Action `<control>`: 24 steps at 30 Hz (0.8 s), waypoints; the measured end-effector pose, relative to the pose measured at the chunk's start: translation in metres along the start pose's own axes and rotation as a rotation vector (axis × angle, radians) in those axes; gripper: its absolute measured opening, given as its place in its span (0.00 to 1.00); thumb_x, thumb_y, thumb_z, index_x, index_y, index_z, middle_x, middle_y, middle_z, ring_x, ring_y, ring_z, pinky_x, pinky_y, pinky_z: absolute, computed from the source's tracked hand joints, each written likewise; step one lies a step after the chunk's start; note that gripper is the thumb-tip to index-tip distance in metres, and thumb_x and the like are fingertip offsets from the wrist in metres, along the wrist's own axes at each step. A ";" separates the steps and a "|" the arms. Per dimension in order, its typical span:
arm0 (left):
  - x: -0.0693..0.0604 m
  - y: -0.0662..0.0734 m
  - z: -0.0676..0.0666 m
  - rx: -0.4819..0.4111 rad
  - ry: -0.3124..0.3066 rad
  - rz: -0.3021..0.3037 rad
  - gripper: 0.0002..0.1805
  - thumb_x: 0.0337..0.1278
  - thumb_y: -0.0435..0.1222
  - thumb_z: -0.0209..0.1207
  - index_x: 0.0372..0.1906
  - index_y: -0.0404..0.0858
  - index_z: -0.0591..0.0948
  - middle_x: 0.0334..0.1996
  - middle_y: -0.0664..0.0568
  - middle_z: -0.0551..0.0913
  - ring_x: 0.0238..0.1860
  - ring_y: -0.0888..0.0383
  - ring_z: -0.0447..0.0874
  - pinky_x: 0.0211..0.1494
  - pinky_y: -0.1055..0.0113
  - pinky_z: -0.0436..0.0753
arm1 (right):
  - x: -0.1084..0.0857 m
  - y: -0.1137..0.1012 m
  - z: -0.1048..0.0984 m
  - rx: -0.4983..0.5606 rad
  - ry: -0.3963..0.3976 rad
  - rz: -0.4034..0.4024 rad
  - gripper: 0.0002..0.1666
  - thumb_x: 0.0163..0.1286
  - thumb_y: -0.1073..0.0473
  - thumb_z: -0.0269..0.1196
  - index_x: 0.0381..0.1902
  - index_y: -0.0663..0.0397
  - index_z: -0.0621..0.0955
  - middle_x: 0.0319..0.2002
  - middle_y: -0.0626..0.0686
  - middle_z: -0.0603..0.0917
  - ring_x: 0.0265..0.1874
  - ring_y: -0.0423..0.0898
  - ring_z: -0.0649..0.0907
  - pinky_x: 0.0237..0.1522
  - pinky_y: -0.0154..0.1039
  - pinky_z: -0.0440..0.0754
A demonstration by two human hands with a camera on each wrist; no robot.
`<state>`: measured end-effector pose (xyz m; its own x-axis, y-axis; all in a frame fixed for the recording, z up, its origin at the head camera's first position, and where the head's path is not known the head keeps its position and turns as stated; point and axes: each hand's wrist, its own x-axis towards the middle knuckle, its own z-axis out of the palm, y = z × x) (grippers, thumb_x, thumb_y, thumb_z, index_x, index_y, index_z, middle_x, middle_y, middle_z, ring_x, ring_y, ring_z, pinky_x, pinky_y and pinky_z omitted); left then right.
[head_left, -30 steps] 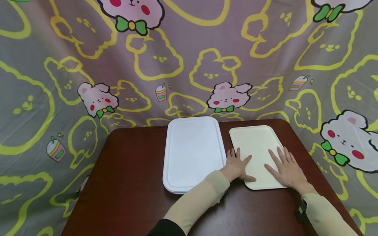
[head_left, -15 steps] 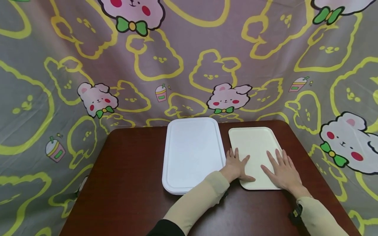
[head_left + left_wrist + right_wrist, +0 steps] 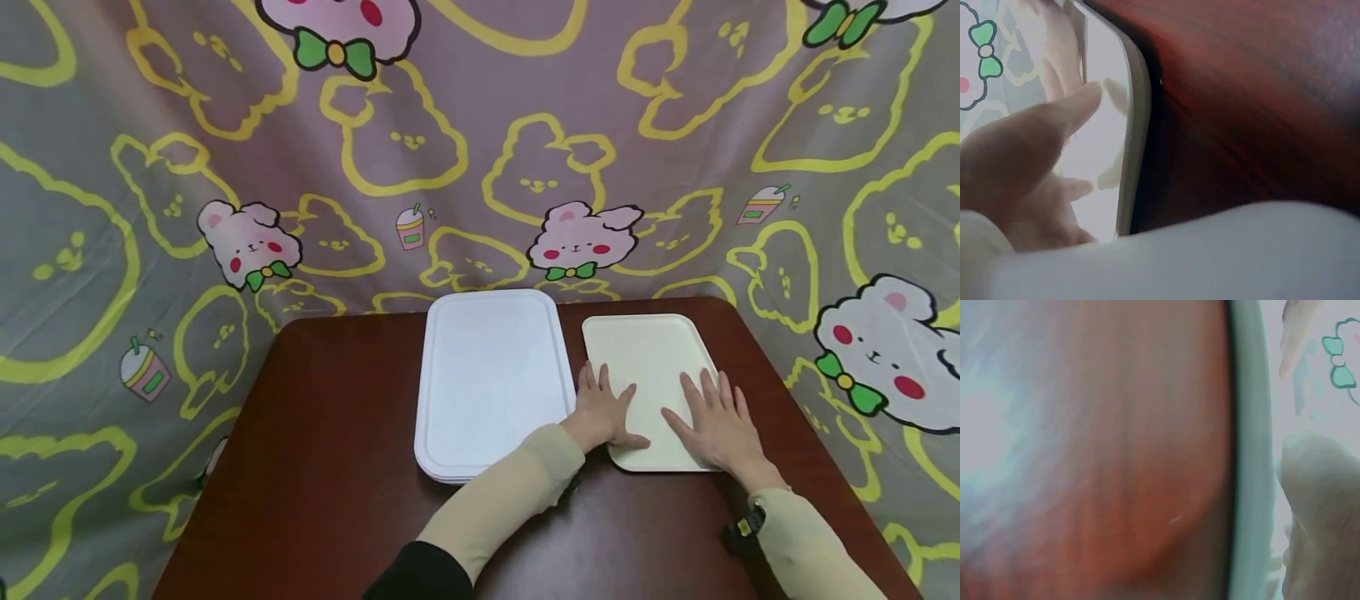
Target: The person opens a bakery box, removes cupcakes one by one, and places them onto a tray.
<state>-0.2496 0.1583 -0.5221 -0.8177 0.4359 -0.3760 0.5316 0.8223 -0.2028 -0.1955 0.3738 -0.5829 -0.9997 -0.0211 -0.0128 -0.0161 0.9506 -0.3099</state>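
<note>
A cream tray (image 3: 645, 350) lies flat at the right of the table. The left hand (image 3: 603, 412) is spread at its left edge, thumb over the tray and the other fingers along the side near the white trays. Spread fingers of the right hand (image 3: 720, 429) rest on the tray's right part. In the left wrist view the left hand (image 3: 1029, 156) is beside the tray's rim (image 3: 1138, 112); the right wrist view shows part of the right hand (image 3: 1322, 506) over the tray, next to its pale rim (image 3: 1250, 456).
White trays (image 3: 491, 375), seemingly stacked, lie left of the cream tray, close to the left hand. The dark red-brown table (image 3: 330, 450) extends left and toward the front. A patterned curtain (image 3: 465, 100) hangs behind the table and along both sides.
Over the last second the cream tray's lower right part has shifted slightly left, with the right hand moving left too. The left hand stays at the tray's left edge. The head view has tilted slightly.
</note>
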 end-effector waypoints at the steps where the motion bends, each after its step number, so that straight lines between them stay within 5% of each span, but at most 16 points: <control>1: 0.000 -0.001 -0.002 -0.014 0.023 0.010 0.55 0.61 0.85 0.45 0.89 0.74 0.46 0.92 0.51 0.48 0.92 0.46 0.46 0.94 0.55 0.47 | 0.002 -0.002 -0.003 -0.001 0.007 -0.005 0.57 0.83 0.28 0.51 0.89 0.64 0.53 0.86 0.79 0.45 0.88 0.77 0.38 0.85 0.79 0.36; 9: -0.019 -0.014 -0.023 -0.038 0.153 0.050 0.45 0.71 0.80 0.42 0.88 0.74 0.53 0.91 0.57 0.52 0.92 0.50 0.51 0.93 0.57 0.56 | 0.018 -0.026 -0.028 -0.016 0.115 -0.057 0.55 0.82 0.34 0.59 0.87 0.67 0.57 0.85 0.80 0.52 0.87 0.78 0.46 0.85 0.79 0.45; 17: -0.038 -0.045 -0.045 -0.120 0.165 0.022 0.44 0.75 0.76 0.43 0.89 0.71 0.51 0.93 0.55 0.48 0.93 0.49 0.46 0.94 0.55 0.53 | 0.028 -0.044 -0.040 -0.004 0.143 -0.087 0.54 0.83 0.35 0.59 0.88 0.66 0.56 0.85 0.79 0.52 0.87 0.78 0.46 0.85 0.78 0.47; 24: -0.042 -0.087 -0.041 -0.253 0.167 -0.025 0.45 0.77 0.72 0.47 0.90 0.66 0.51 0.93 0.50 0.46 0.93 0.46 0.46 0.95 0.53 0.51 | 0.041 -0.066 -0.041 -0.052 0.150 -0.110 0.53 0.83 0.36 0.58 0.87 0.68 0.58 0.85 0.79 0.54 0.85 0.81 0.53 0.85 0.77 0.51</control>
<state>-0.2699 0.0835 -0.4521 -0.8662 0.4510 -0.2154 0.4558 0.8896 0.0295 -0.2366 0.3230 -0.5241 -0.9834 -0.0832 0.1612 -0.1225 0.9599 -0.2522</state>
